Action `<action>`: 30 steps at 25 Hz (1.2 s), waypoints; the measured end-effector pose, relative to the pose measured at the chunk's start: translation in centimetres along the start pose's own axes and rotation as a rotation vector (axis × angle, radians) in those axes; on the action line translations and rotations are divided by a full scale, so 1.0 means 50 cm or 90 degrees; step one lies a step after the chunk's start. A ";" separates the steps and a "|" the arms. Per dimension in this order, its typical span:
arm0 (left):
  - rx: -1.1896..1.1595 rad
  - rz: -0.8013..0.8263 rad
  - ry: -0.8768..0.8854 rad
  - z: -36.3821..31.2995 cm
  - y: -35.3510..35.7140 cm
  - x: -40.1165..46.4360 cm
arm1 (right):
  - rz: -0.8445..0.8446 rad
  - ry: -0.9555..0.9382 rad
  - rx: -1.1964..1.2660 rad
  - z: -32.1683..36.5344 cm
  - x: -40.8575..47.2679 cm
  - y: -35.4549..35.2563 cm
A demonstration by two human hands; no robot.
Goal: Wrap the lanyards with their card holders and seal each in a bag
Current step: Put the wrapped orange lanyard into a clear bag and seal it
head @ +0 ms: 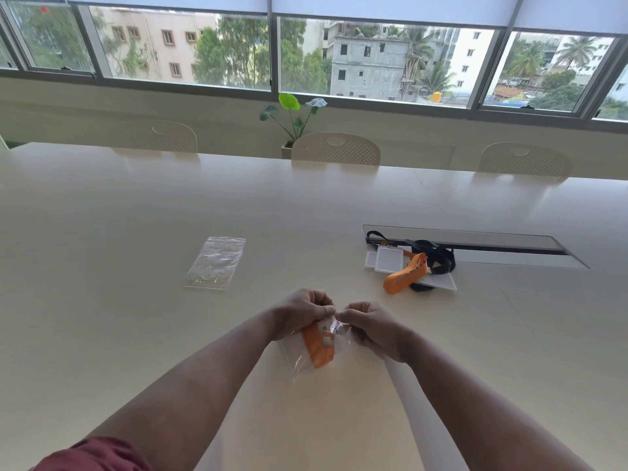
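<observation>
While pinched, bag (307, 355) mid-table.

Both forearms reach fwd over the table, converging; left hand (302, 312) & right hand (368, 326) meet knuckle to knuckle, fingers curled, each pinching the clear plastic bag's (299, 360) top edge

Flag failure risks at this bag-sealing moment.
1. Both hands, left hand and right hand, pinch the mouth of the held bag close together; the seal may close only partway.
2. The orange lanyard sits high near the mouth and could catch in the seal.
3. The remaining lanyards lie tangled, likely slowing the next pick.
</observation>
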State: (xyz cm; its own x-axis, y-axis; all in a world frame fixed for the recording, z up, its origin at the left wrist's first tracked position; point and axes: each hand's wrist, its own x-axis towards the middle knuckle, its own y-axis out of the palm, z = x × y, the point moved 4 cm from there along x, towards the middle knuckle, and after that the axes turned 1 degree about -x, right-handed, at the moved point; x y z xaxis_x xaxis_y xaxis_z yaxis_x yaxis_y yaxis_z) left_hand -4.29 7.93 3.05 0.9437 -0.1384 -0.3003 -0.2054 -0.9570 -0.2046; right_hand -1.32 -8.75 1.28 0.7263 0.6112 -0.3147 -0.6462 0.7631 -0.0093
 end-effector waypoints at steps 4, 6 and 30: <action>-0.089 -0.088 0.012 0.015 -0.004 0.004 | -0.008 -0.013 0.042 -0.003 -0.011 0.004; -0.144 -0.103 0.021 0.017 -0.007 0.000 | -0.037 -0.029 0.075 -0.003 -0.017 0.003; -0.042 0.059 0.033 -0.016 -0.003 -0.014 | -0.073 -0.147 0.139 -0.004 -0.036 0.003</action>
State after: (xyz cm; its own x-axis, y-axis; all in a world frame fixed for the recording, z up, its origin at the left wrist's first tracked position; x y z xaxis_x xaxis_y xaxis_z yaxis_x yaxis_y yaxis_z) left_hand -4.73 7.98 4.02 0.9337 -0.2386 -0.2669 -0.2770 -0.9538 -0.1165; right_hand -2.77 -9.75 1.66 0.8412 0.5314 -0.0999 -0.5101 0.8412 0.1791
